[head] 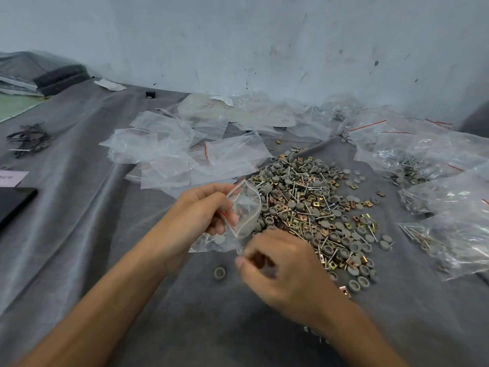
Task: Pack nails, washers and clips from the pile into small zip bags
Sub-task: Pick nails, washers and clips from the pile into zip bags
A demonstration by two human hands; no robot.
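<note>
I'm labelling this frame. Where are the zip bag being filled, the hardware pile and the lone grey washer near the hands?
zip bag (244,207): head view, clear wall below its mouth.
hardware pile (312,207): head view, middle of the heap.
lone grey washer (219,273): head view, its rim.

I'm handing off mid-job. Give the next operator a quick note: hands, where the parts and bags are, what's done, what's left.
Left hand: holds a small zip bag open above the cloth; a few parts already lie in its lower end.
Right hand: fingers pinched just below the bag; what it holds is blurred.
Pile of nails, washers and clips: to the right of the hands, still large.
Empty bags: beyond the hands.
Filled bags: along the right.
One stray washer lies near the hands.
Done: several bags filled. Left: finish this bag, seal it, and pack the rest of the pile.
</note>
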